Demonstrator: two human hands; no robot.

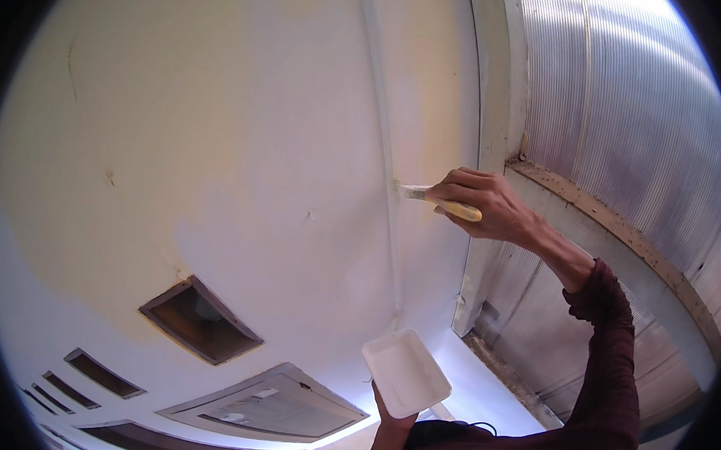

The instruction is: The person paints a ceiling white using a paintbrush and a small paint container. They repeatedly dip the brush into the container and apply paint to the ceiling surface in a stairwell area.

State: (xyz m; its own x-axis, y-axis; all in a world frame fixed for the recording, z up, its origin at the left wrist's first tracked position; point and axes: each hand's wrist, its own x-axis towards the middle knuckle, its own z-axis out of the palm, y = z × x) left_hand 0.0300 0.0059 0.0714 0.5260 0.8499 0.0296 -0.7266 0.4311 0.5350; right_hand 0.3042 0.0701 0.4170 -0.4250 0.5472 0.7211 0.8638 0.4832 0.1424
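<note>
My right hand (490,200) is closed around the yellow handle of a paintbrush (458,209). The brush's bristle end meets a raised vertical strip (387,138) on the wall. Lower down, my left hand (395,418) grips a white rectangular plastic tub (409,372) from its near side, with most of the fingers hidden behind it. Pale, whitish stuff seems to line the tub, though how much paint it holds cannot be made out. Around the strip, the wall (300,142) shows whitish patches over a yellowish coat.
Corrugated translucent sheeting (624,92) fills the right side, framed by a post (496,78) and a curved beam (618,228). At lower left are a dark framed opening (202,321), several narrow slots (104,375) and a framed window (268,406).
</note>
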